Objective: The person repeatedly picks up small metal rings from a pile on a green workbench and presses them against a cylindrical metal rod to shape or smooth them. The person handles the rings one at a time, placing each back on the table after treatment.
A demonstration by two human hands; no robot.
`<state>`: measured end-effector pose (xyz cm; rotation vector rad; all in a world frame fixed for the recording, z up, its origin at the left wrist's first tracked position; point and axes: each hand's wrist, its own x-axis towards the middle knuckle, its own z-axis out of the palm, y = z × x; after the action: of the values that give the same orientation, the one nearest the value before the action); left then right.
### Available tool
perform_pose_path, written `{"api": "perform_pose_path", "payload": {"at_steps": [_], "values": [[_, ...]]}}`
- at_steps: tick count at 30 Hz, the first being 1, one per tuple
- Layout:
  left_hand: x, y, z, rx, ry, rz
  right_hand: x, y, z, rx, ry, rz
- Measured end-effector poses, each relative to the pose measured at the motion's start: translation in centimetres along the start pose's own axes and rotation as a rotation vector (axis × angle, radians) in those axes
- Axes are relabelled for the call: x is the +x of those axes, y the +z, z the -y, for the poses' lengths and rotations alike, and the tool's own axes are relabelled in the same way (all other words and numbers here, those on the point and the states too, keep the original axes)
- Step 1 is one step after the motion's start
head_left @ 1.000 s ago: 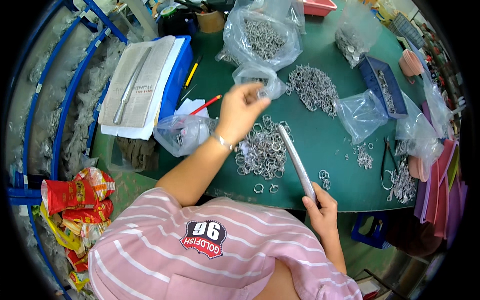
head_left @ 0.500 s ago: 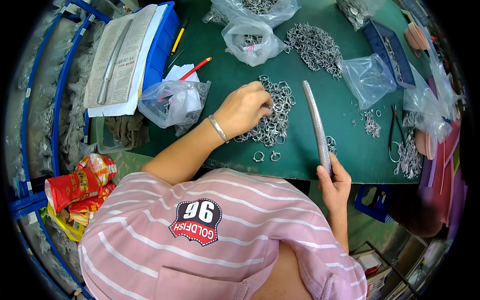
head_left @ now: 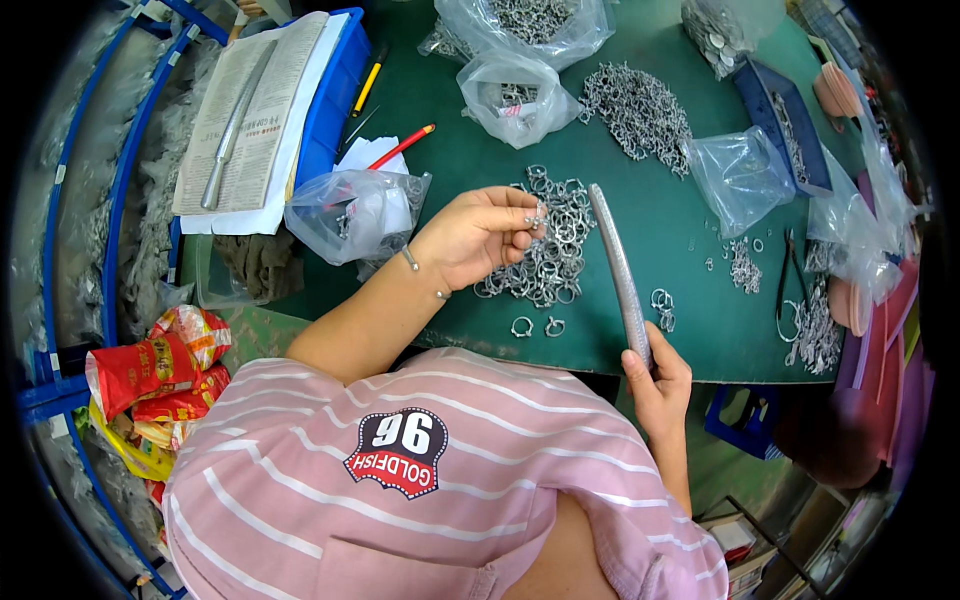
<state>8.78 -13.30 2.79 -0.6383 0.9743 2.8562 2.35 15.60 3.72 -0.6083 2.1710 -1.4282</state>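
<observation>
My left hand (head_left: 470,240), a bangle on its wrist, is turned palm up at the left edge of a pile of silver-coloured rings (head_left: 560,250). Its thumb and fingertips pinch a small ring (head_left: 536,216), partly covered by the fingers. To the right of the pile, my right hand (head_left: 662,388) grips the lower end of a tapered metal ring mandrel (head_left: 620,270), which points up and away from me. The mandrel carries no ring that I can see. Two loose rings (head_left: 521,327) lie in front of the pile, and a few more (head_left: 662,308) lie just right of the mandrel.
Beyond the pile are a clear bag (head_left: 518,100) and a larger heap of metal pieces (head_left: 637,118). At left, newspaper (head_left: 205,165) bears a second mandrel (head_left: 238,120) beside a blue bin (head_left: 330,100). Pliers (head_left: 788,275) and a dark tray (head_left: 770,110) stand at right.
My left hand has come up off the pile and rolled palm up, with a ring between its fingertips. The mandrel's tip has swung a little left, toward the pile.
</observation>
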Motion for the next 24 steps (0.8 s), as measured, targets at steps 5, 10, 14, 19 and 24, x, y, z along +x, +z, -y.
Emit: {"api": "perform_pose_path", "payload": {"at_steps": [5,10,14,19,24], "values": [[0.3,-0.1,0.8,0.012,0.045,0.006,0.0,-0.2,0.3,-0.08,0.006,0.051],[0.1,0.5,0.5,-0.11,0.042,0.052,0.1,0.1,-0.6,-0.095,0.038,0.09],[0.6,0.0,1.2,-0.018,0.04,0.106,-0.1,0.7,-0.2,0.039,0.106,0.055],[0.3,0.3,1.6,-0.134,0.11,0.124,0.2,0.7,-0.5,0.073,0.106,0.057],[0.4,0.6,2.2,-0.161,0.109,0.133,0.4,1.4,-1.3,0.188,0.185,-0.023]]}}
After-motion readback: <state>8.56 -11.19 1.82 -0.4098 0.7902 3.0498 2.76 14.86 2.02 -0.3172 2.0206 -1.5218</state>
